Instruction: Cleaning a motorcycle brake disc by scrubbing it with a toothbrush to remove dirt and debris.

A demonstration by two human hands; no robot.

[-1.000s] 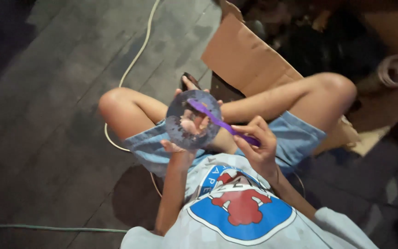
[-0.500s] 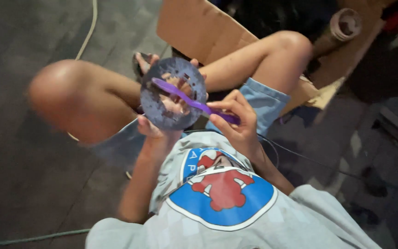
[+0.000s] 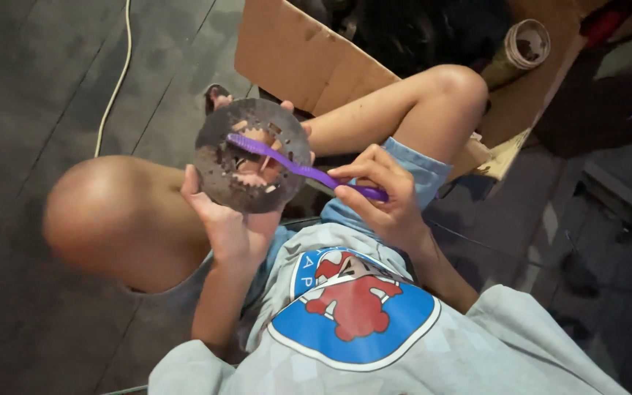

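My left hand (image 3: 230,219) holds up a round grey metal disc (image 3: 251,155) with holes and inner teeth, fingers behind it and showing through its centre. My right hand (image 3: 379,196) grips a purple toothbrush (image 3: 303,170) by its handle. The brush head lies across the face of the disc, near its upper left. I sit cross-legged on the floor, and both hands are above my lap, over blue shorts and a grey shirt with a blue and red print.
An open cardboard box (image 3: 309,58) with dark contents stands just beyond my knees. A cardboard tube (image 3: 522,42) lies at the upper right. A white cable (image 3: 115,88) runs across the dark plank floor on the left.
The view has shifted, so my knees, hands and the box sit differently in frame. The disc stays in my left hand and the brush has slid a little across its face.
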